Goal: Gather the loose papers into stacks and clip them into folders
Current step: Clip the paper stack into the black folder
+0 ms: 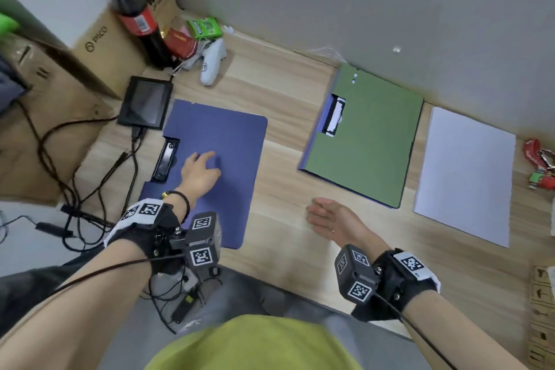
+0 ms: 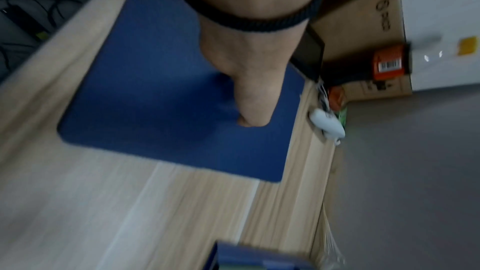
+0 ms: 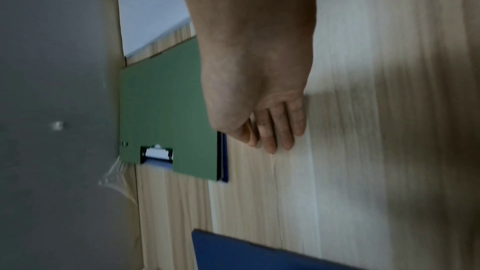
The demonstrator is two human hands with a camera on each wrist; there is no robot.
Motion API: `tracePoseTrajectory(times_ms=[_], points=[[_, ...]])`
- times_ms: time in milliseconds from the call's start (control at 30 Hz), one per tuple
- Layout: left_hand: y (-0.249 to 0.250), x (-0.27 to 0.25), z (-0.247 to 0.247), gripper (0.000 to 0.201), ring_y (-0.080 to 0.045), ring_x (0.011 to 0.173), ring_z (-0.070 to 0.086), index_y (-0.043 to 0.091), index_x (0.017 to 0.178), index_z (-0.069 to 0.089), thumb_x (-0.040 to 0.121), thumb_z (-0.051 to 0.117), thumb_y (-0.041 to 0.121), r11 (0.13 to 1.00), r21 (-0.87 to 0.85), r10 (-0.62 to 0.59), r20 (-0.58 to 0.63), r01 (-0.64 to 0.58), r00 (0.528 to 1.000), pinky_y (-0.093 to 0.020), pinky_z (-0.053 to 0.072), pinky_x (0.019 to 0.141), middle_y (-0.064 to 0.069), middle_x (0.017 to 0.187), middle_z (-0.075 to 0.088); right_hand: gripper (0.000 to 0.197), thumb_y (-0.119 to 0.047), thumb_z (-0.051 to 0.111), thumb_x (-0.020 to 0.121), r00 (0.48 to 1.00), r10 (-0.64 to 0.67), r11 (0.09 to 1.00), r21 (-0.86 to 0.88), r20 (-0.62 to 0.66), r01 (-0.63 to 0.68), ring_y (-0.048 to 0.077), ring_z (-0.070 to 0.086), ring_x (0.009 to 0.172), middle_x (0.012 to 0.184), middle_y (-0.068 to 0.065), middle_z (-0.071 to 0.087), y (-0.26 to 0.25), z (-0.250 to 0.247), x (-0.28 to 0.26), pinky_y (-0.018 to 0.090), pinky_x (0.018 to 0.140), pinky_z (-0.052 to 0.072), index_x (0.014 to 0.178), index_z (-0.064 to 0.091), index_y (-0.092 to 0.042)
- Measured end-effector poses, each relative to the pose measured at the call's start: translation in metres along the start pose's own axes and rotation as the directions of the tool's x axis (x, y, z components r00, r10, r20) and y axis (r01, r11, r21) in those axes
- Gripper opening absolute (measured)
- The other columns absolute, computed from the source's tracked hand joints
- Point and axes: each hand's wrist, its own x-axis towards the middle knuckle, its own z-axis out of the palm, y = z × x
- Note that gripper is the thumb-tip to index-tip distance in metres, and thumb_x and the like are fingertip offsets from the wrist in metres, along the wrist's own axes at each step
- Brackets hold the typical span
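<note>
A blue folder [image 1: 222, 141] lies flat on the wooden table, its black clip [image 1: 165, 159] at the left edge. My left hand [image 1: 199, 170] rests on it with fingers spread, pressing the cover [image 2: 161, 93]. A green folder [image 1: 369, 135] with white paper showing under its clip [image 1: 333, 116] lies to the right, over a blue one. A stack of white paper [image 1: 464, 174] sits right of it. My right hand [image 1: 327, 216] hovers flat over the bare table between the folders, fingers [image 3: 275, 130] straight, holding nothing.
Cardboard boxes [image 1: 99, 48], a dark bottle [image 1: 141, 24], snack packs [image 1: 204, 27], a white controller [image 1: 213, 64] and a small screen [image 1: 145, 103] with cables crowd the back left. A red lanyard with clips [image 1: 540, 162] lies far right. A grey wall [image 1: 360, 3] borders the table.
</note>
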Motion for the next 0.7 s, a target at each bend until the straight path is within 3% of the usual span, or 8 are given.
tracePoseTrajectory(times_ms=[67,200,267,333,400,467,567,700], points=[[-0.021,0.0,-0.012,0.061,-0.026,0.149,0.007,0.023,0.149,0.033,0.093,0.053,0.015,0.997,0.046,-0.058,-0.01,0.058,0.998,-0.036,0.012,0.119,-0.011,0.161,0.006,0.024,-0.023,0.039,0.102,0.996,0.033,0.998,-0.064,0.088,-0.027,0.024,0.056,0.11,0.115,0.003,0.06,-0.003,0.021,0.002,0.034,0.088,0.045,0.124,0.049,-0.019],[-0.044,-0.008,-0.019,0.055,-0.024,0.15,0.005,0.025,0.144,0.042,0.093,0.053,0.012,0.999,0.014,-0.045,0.081,0.043,0.996,-0.038,0.014,0.12,-0.007,0.162,0.002,0.031,-0.025,0.046,0.1,0.971,0.113,0.967,-0.25,0.212,-0.058,0.019,0.048,0.122,0.124,-0.003,0.052,-0.001,0.055,0.005,0.03,0.087,0.043,0.131,0.044,-0.027],[-0.047,-0.013,-0.017,0.047,-0.024,0.148,0.012,0.026,0.137,0.051,0.093,0.054,0.012,1.0,-0.009,-0.012,0.112,0.013,0.994,-0.036,0.019,0.118,-0.005,0.161,0.012,0.03,-0.024,0.046,0.1,0.972,0.113,0.956,-0.29,0.205,-0.05,0.017,0.046,0.124,0.124,-0.005,0.053,0.003,0.063,0.008,0.031,0.092,0.041,0.13,0.044,-0.027],[-0.048,-0.016,-0.015,0.039,-0.02,0.143,0.027,0.022,0.131,0.056,0.093,0.052,0.01,0.995,-0.096,0.024,0.12,-0.012,0.992,-0.032,0.026,0.112,-0.002,0.154,0.031,0.025,-0.023,0.043,0.1,0.981,0.092,0.959,-0.279,0.17,-0.042,0.017,0.049,0.117,0.113,-0.003,0.058,0.005,0.067,0.012,0.031,0.087,0.04,0.124,0.048,-0.023],[-0.047,-0.019,-0.014,0.038,-0.019,0.13,0.043,0.017,0.13,0.057,0.095,0.048,0.009,0.973,-0.228,-0.001,0.114,0.027,0.994,-0.031,0.035,0.105,0.001,0.134,0.05,0.03,-0.026,0.042,0.1,0.988,0.097,0.954,-0.294,0.118,-0.058,0.019,0.054,0.106,0.107,0.002,0.059,0.006,0.07,0.014,0.028,0.078,0.042,0.127,0.051,-0.017],[-0.047,-0.019,-0.018,0.035,-0.022,0.103,0.057,0.016,0.127,0.058,0.094,0.047,0.011,0.933,-0.348,-0.061,0.082,0.086,0.995,-0.034,0.045,0.09,-0.001,0.108,0.06,0.038,-0.03,0.043,0.099,0.992,0.106,0.928,-0.364,0.066,-0.075,0.021,0.056,0.103,0.113,0.008,0.057,0.008,0.072,0.014,0.028,0.078,0.044,0.134,0.048,-0.015],[-0.052,-0.016,-0.024,0.028,-0.018,0.065,0.048,0.011,0.12,0.051,0.092,0.046,0.007,0.872,-0.467,-0.138,0.052,0.146,0.989,-0.031,0.043,0.061,-0.006,0.084,0.058,0.038,-0.028,0.045,0.098,0.995,0.101,0.911,-0.405,0.026,-0.082,0.019,0.057,0.095,0.107,0.007,0.055,0.017,0.07,0.01,0.028,0.077,0.044,0.131,0.051,-0.012],[-0.06,-0.022,-0.02,0.028,-0.019,0.056,0.044,0.018,0.118,0.037,0.094,0.047,0.008,0.841,-0.498,-0.2,0.074,0.21,0.977,-0.028,0.04,0.052,-0.01,0.081,0.061,0.02,-0.02,0.044,0.097,0.987,0.15,0.926,-0.357,0.06,-0.119,0.014,0.054,0.073,0.083,-0.001,0.06,0.034,0.067,0.002,0.024,0.065,0.042,0.092,0.063,-0.015]])
